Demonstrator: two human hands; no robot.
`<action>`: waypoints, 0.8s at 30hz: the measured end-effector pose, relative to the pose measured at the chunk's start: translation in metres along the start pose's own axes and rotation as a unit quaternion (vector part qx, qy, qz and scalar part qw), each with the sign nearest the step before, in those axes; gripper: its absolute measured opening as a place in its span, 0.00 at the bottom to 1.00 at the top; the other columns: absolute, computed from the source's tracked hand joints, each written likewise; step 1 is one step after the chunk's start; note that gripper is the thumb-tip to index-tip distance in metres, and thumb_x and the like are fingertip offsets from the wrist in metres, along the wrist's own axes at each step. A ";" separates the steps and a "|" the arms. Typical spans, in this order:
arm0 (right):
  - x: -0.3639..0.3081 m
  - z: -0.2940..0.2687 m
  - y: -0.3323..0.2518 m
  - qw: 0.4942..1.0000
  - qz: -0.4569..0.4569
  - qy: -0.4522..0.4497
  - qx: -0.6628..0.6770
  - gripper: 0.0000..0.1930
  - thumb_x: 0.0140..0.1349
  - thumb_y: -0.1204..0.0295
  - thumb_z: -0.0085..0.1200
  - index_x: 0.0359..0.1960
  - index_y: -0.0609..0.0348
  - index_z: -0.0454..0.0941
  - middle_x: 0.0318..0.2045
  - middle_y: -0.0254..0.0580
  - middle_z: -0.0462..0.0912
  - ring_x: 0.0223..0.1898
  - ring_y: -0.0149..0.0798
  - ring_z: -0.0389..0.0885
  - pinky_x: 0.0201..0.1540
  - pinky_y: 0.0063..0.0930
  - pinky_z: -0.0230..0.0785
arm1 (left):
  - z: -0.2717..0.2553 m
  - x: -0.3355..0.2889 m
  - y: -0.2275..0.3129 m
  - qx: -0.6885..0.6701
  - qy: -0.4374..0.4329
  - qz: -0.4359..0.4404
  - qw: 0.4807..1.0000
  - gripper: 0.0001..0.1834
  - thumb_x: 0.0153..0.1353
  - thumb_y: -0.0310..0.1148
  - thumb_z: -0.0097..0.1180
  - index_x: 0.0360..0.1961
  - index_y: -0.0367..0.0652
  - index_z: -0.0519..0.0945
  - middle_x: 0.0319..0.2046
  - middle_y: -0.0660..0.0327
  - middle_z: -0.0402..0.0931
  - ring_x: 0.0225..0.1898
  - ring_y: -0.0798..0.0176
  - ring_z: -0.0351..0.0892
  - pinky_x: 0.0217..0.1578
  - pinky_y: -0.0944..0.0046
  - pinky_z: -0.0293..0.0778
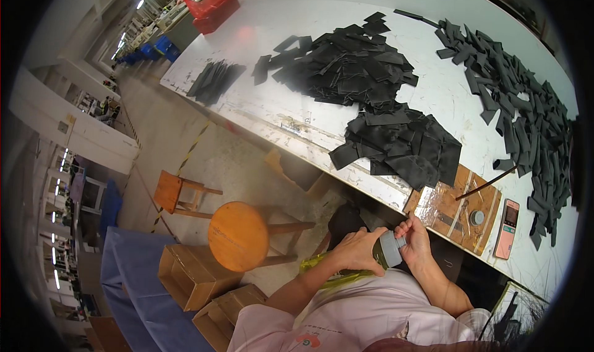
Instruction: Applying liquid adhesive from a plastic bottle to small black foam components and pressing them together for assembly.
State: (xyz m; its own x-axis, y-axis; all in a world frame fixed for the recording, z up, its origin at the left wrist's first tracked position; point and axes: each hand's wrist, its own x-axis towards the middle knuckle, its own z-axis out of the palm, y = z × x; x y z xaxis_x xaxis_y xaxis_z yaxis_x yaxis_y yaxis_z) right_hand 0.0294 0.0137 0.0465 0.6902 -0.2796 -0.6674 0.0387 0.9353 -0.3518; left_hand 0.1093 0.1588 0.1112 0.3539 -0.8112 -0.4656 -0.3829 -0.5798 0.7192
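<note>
Fingers of our left hand (359,252) are clamped around the body of a bottle (390,249), while those of our right hand (417,242) curl in at its grey top — whether they grip it, we cannot tell. We have the bottle in front of our pale shirt (377,299), just off the near edge of the long white table (433,92). Black pieces cover much of that table: a long heap (526,101) down the right side, a broad heap (359,67) in the middle, a smaller pile (411,143) nearer us. To our left stands a round wooden stool (238,236). Beside the smaller pile lies a brown board (489,198), then a pink handheld device (505,231), a thin dark stick (486,184) reaching over the board — and, on it, a small grey disc (476,217).
</note>
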 end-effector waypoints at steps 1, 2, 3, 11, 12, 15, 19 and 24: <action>0.001 -0.002 0.001 1.000 0.002 -0.013 -0.005 0.17 0.57 0.64 0.48 0.14 0.54 0.61 0.13 0.35 0.63 0.17 0.33 0.63 0.21 0.24 0.60 | 0.001 -0.001 -0.001 0.004 0.000 -0.006 1.000 0.49 0.26 0.45 0.66 0.54 0.45 0.59 0.37 0.42 0.67 0.42 0.43 0.67 0.43 0.56 0.64; 0.001 -0.001 0.001 1.000 0.005 -0.015 -0.008 0.17 0.57 0.64 0.48 0.14 0.54 0.61 0.13 0.35 0.63 0.17 0.33 0.63 0.21 0.24 0.60 | 0.001 -0.002 -0.001 0.008 -0.002 -0.012 1.000 0.49 0.26 0.45 0.66 0.54 0.45 0.59 0.37 0.42 0.67 0.42 0.42 0.67 0.43 0.56 0.64; 0.001 -0.001 0.001 1.000 0.003 -0.015 -0.015 0.17 0.57 0.64 0.48 0.14 0.54 0.61 0.13 0.35 0.63 0.17 0.32 0.63 0.21 0.24 0.60 | 0.000 -0.002 0.001 0.006 0.002 -0.014 1.000 0.49 0.26 0.45 0.66 0.54 0.45 0.59 0.37 0.42 0.67 0.42 0.42 0.67 0.43 0.56 0.64; 0.005 -0.003 0.004 0.999 0.011 -0.034 -0.024 0.17 0.57 0.63 0.49 0.14 0.53 0.61 0.14 0.33 0.62 0.17 0.31 0.62 0.21 0.23 0.59 | -0.006 -0.005 0.004 0.010 -0.024 -0.030 0.999 0.50 0.26 0.46 0.66 0.55 0.43 0.58 0.38 0.40 0.66 0.43 0.41 0.67 0.44 0.56 0.64; 0.005 -0.003 0.004 0.999 0.007 -0.033 -0.026 0.17 0.57 0.63 0.49 0.14 0.53 0.61 0.14 0.33 0.62 0.18 0.31 0.62 0.22 0.23 0.59 | -0.007 -0.005 0.005 0.008 -0.021 -0.032 0.999 0.50 0.26 0.46 0.66 0.55 0.43 0.58 0.38 0.40 0.66 0.43 0.41 0.67 0.44 0.56 0.64; 0.006 -0.005 0.005 0.999 0.005 -0.035 -0.025 0.17 0.57 0.64 0.49 0.14 0.53 0.61 0.14 0.33 0.62 0.18 0.31 0.61 0.22 0.22 0.58 | -0.008 -0.005 0.007 0.007 -0.027 -0.034 0.999 0.50 0.26 0.46 0.66 0.55 0.43 0.58 0.39 0.39 0.66 0.42 0.41 0.67 0.44 0.56 0.64; 0.007 -0.007 0.007 0.999 -0.006 -0.048 -0.019 0.16 0.57 0.65 0.49 0.15 0.53 0.61 0.14 0.32 0.62 0.18 0.31 0.61 0.22 0.22 0.58 | -0.002 -0.005 0.001 0.017 -0.007 -0.027 0.999 0.49 0.24 0.44 0.65 0.53 0.40 0.60 0.37 0.41 0.69 0.41 0.43 0.68 0.43 0.56 0.65; 0.011 -0.013 0.009 0.999 0.012 -0.047 -0.017 0.15 0.58 0.66 0.48 0.15 0.53 0.61 0.14 0.32 0.61 0.18 0.31 0.61 0.21 0.21 0.58 | 0.003 -0.002 -0.002 0.012 0.010 -0.016 1.000 0.48 0.22 0.42 0.65 0.50 0.36 0.62 0.34 0.44 0.72 0.41 0.45 0.69 0.41 0.55 0.65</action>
State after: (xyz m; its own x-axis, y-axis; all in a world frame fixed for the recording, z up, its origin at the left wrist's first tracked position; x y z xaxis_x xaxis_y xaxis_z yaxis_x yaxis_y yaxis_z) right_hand 0.0283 0.0162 0.0275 0.7561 -0.2332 -0.6115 -0.0031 0.9331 -0.3596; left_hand 0.1068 0.1620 0.1090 0.3841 -0.7900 -0.4778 -0.3913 -0.6080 0.6908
